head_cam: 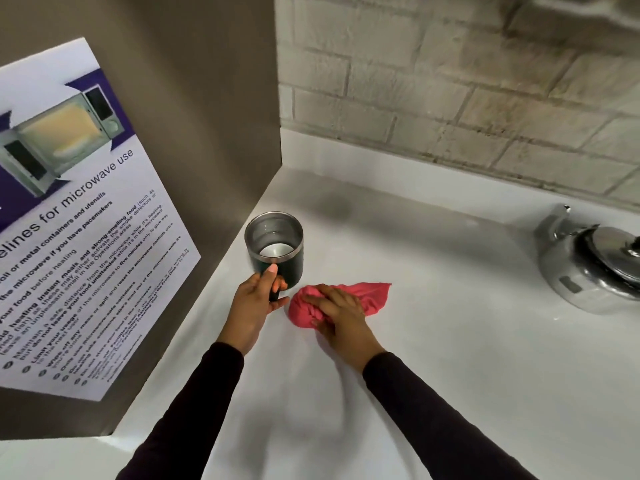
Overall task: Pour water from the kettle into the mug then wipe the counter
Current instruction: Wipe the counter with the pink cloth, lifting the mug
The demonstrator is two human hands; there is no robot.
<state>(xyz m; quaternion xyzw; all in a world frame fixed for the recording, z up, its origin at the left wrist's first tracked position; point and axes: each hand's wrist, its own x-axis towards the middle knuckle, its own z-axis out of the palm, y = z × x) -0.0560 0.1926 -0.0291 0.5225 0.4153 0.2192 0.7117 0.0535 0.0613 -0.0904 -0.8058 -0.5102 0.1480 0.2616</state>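
The left hand (254, 299) is gripping the mug (275, 249) by its handle, fingers curled round it and the thumb (268, 273) lying up against the dark side wall just under the rim. The mug is standing upright near the left side of the white tabletop (450, 341), close to a brown panel (207, 133), and its steel inside is showing a pale, shining bottom; whether water is in it cannot be told for sure.

The right hand (337, 311) is lying palm down on a pink cloth (346, 301), fingers spread a little and pressing the bunched near-left part of it flat to the tabletop. The rest of the cloth is trailing out from under the fingers toward the far right, ending in a point. The cloth is sitting just right of the mug's base, and the two hands are close together, the left thumb side nearly meeting the cloth's edge.

The kettle (588, 268) is standing well apart at the right edge of view, shiny metal, its spout (554, 220) pointing far-left, and part of its body is being cut off by the frame. Neither hand is touching it.

A poster (86, 220) on microwave use is hanging on the brown panel at left. A pale brick wall (450, 81) is running along the far side of the tabletop. Dark sleeves (433, 410) are covering both forearms to the wrists
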